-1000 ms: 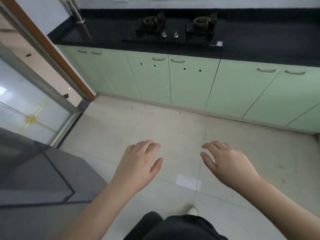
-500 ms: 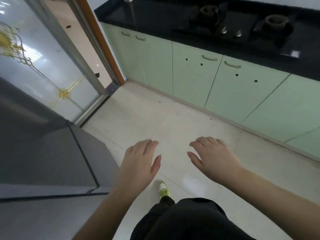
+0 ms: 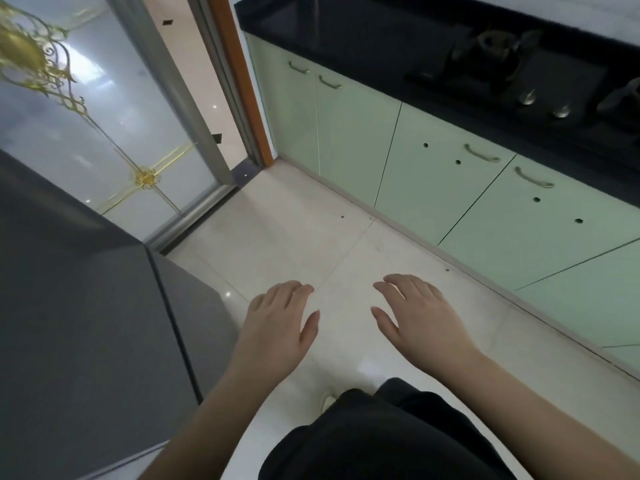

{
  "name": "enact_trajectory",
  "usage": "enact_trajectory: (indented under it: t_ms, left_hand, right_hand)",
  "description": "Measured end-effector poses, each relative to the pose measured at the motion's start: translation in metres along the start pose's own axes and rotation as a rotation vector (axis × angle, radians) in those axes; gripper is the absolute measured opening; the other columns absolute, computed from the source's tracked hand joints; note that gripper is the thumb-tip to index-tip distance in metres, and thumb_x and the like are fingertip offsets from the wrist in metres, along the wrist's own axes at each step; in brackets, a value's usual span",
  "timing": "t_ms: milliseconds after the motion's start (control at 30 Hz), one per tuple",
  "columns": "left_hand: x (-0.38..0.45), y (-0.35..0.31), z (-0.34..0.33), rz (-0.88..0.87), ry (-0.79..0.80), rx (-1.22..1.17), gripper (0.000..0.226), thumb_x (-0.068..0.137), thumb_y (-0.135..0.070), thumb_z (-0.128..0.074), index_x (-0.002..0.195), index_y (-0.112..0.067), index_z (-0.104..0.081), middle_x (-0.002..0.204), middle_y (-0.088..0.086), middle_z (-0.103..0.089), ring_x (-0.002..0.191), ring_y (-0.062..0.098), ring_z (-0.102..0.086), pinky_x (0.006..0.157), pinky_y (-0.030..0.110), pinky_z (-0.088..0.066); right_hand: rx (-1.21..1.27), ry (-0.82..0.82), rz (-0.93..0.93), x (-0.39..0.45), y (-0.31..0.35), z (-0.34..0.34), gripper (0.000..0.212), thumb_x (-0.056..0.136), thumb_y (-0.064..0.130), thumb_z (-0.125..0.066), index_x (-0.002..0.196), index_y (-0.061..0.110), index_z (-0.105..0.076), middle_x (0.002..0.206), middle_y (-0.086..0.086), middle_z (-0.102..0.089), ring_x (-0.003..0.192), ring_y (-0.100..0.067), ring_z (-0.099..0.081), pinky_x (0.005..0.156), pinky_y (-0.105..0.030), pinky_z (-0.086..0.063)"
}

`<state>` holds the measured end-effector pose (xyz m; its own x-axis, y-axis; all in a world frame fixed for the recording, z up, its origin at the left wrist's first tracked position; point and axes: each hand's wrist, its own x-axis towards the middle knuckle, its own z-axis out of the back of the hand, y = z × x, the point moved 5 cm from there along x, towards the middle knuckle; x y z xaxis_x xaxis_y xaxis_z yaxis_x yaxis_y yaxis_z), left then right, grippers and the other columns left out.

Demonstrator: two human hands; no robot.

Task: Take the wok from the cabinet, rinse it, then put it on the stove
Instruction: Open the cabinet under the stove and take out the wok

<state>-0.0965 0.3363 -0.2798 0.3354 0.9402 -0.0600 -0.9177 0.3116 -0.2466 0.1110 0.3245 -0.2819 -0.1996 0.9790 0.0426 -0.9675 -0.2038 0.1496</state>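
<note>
No wok is in view. Pale green cabinet doors [image 3: 426,188] with metal handles run under a black counter [image 3: 363,46]; all the doors are closed. A black gas stove [image 3: 512,74] with a burner and two knobs sits on the counter at the upper right. My left hand [image 3: 277,327] and my right hand [image 3: 419,323] hover palm down over the floor tiles, fingers relaxed, holding nothing. Both hands are well short of the cabinets.
A grey appliance [image 3: 86,306] fills the lower left beside my left arm. A glass sliding door [image 3: 114,126] with gold ornament stands at the far left, next to an orange door frame [image 3: 242,81]. Light floor tiles [image 3: 304,237] lie between me and the cabinets.
The view has swung left and closer: the cabinets and stove have slid to the right, the glass door and grey appliance fill more of the left. Both hands keep the same pose.
</note>
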Motion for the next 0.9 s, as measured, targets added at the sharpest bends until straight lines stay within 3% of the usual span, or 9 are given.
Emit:
enact_trajectory:
  t_ms: [300, 400, 567, 767, 900]
  left_hand:
    - [0.141, -0.014, 0.000, -0.036, 0.007, 0.006, 0.041, 0.091, -0.040, -0.038, 0.114, -0.015, -0.062, 0.106, -0.002, -0.069, 0.096, 0.017, -0.067, 0.083, 0.036, -0.052]
    - [0.189, -0.009, -0.001, 0.001, 0.066, 0.040, 0.044, 0.093, -0.041, -0.036, 0.117, -0.016, -0.062, 0.110, -0.002, -0.069, 0.100, 0.017, -0.066, 0.086, 0.036, -0.051]
    - [0.251, 0.002, 0.000, 0.074, 0.125, 0.017, 0.041, 0.100, -0.039, -0.040, 0.134, -0.020, -0.051, 0.133, -0.004, -0.058, 0.123, 0.015, -0.054, 0.105, 0.034, -0.038]
    - [0.287, 0.054, 0.016, 0.218, 0.067, -0.010, 0.042, 0.098, -0.042, -0.041, 0.132, -0.021, -0.053, 0.133, -0.003, -0.059, 0.124, 0.015, -0.054, 0.109, 0.038, -0.039]
    - [0.309, 0.116, 0.035, 0.312, -0.077, -0.030, 0.042, 0.095, -0.040, -0.040, 0.125, -0.018, -0.059, 0.123, 0.001, -0.065, 0.115, 0.020, -0.061, 0.101, 0.042, -0.045]
  right_hand:
    - [0.000, -0.052, -0.156, 0.109, -0.091, -0.010, 0.044, 0.092, 0.038, -0.037, 0.110, 0.011, -0.068, 0.109, -0.005, -0.068, 0.097, -0.026, -0.066, 0.084, -0.038, -0.051]
    - [0.013, -0.031, -0.138, 0.154, -0.112, -0.011, 0.046, 0.092, 0.038, -0.036, 0.110, 0.010, -0.068, 0.107, -0.005, -0.068, 0.096, -0.027, -0.066, 0.084, -0.039, -0.051]
    - [0.018, 0.039, -0.083, 0.238, -0.142, -0.012, 0.049, 0.091, 0.039, -0.033, 0.113, 0.011, -0.066, 0.109, -0.006, -0.067, 0.098, -0.029, -0.065, 0.085, -0.042, -0.052]
    - [0.040, 0.066, 0.048, 0.329, -0.118, -0.018, 0.048, 0.090, 0.039, -0.034, 0.111, 0.010, -0.066, 0.107, -0.007, -0.067, 0.096, -0.028, -0.064, 0.086, -0.042, -0.051]
    - [0.054, 0.083, 0.087, 0.389, -0.078, -0.031, 0.047, 0.090, 0.040, -0.035, 0.112, 0.011, -0.066, 0.107, -0.005, -0.066, 0.094, -0.026, -0.062, 0.086, -0.040, -0.049]
